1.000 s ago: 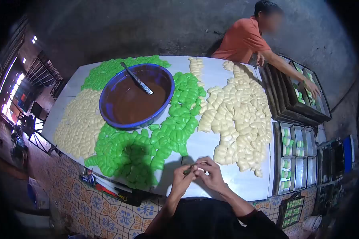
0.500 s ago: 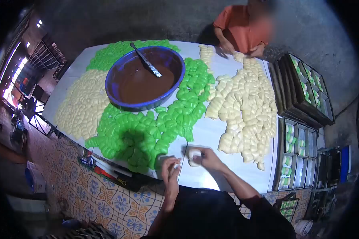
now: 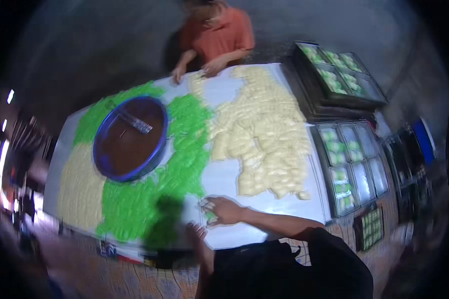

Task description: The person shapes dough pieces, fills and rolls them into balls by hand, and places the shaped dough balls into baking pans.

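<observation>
My right hand [image 3: 225, 211] reaches over the near part of the white table, its fingers curled around a small green dough piece [image 3: 210, 217]. Part of that piece is hidden beneath the hand. My left hand [image 3: 198, 238] is close by at the table's near edge, smeared by motion, so its grip is unclear. Just beyond both hands spread the green dough pieces [image 3: 184, 174], lying packed together. To the right of them are cream-coloured dough pieces [image 3: 269, 149]. A blue basin [image 3: 165, 130] of brown paste, with a flat metal spatula [image 3: 137, 123] in it, stands among the dough.
A person in an orange shirt [image 3: 222, 37] stands at the far edge, hands by the cream dough. At right are a stack of dark trays [image 3: 304, 99] and a divided metal tray [image 3: 329, 174], both holding green-and-white pieces. More cream dough [image 3: 80, 189] lies at far left.
My view has swung right. My right hand, earlier at a white dough piece, is now over a green one. My left hand has opened out from its earlier curled pose, though blurred.
</observation>
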`<state>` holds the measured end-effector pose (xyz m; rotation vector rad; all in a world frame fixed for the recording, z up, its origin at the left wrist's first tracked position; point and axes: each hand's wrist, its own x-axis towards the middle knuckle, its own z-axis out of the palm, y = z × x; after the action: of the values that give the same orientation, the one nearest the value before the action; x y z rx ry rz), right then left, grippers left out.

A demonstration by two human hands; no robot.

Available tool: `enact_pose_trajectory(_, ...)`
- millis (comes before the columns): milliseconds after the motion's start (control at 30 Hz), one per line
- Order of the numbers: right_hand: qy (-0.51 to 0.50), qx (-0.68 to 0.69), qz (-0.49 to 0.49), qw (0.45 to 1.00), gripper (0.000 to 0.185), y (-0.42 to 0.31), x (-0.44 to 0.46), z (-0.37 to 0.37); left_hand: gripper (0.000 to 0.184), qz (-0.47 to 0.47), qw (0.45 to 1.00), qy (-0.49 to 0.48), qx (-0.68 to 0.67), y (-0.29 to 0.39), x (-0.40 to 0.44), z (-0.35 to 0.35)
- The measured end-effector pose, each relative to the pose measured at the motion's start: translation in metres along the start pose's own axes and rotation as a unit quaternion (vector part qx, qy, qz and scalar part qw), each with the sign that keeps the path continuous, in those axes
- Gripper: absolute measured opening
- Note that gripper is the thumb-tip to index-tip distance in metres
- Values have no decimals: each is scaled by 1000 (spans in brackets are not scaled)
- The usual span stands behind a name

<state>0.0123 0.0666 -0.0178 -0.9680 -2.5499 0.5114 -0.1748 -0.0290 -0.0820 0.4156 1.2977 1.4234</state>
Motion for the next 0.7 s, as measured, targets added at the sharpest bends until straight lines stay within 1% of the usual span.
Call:
enact_pose_trajectory(33,-16,26,-41,999,77,-1,-8,-9,35,20,999,7,31,2,5,6)
enact_pose_trajectory(67,1,21,-101,995,80,4,-14,-5,35,48,995,21,82,11,4,16)
enact_pose_trajectory(100,5,66,-119,991,75,16,-17,12,34,77,988,29,128,13,8,23)
enact_pose_trajectory(167,130,104,-94,982,55,49,-13,126,33,135,970,33,200,7,17,30)
enact_pose_trajectory(200,173,21,-110,979,48,43,-23,114,32,162,959,30,230,3,22,33)
enact_pose_trajectory(233,-92,198,62,974,53,4,-29,8,32,185,948,27,256,-1,26,35)
enact_pose_trajectory(267,-38,322,103,941,58,7,-45,5,32,210,936,27,282,-5,31,37)
enact_pose_trajectory(300,17,438,135,888,63,8,-63,4,31,225,926,23,301,-9,35,39)
enact_pose_trajectory(367,217,471,137,844,71,10,-125,-45,31,251,910,25,329,-13,40,43)
enact_pose_trajectory(400,289,358,191,867,71,21,-160,-69,31,261,904,24,338,-18,42,44)
enact_pose_trajectory(433,352,237,240,873,71,32,-196,-101,31,266,898,22,350,-21,44,45)
enact_pose_trajectory(467,358,366,314,800,80,26,-230,-164,31,273,892,21,358,-22,46,46)
enact_pose_trajectory(500,413,240,364,800,85,48,-260,-183,32,281,888,20,363,-23,47,46)
enact_pose_trajectory(533,455,115,424,775,90,70,-291,-201,32,287,885,19,366,-25,49,46)
enact_pose_trajectory(567,467,191,477,720,83,80,-310,-243,32,291,883,18,368,-25,50,45)
enact_pose_trajectory(600,494,62,516,697,77,101,-327,-264,33,298,879,15,371,-25,50,44)
enact_pose_trajectory(633,530,41,500,684,72,140,-353,-274,33,302,877,12,373,-26,51,43)
enact_pose_trajectory(700,565,-62,502,652,69,185,-374,-313,35,313,874,7,371,-26,52,38)
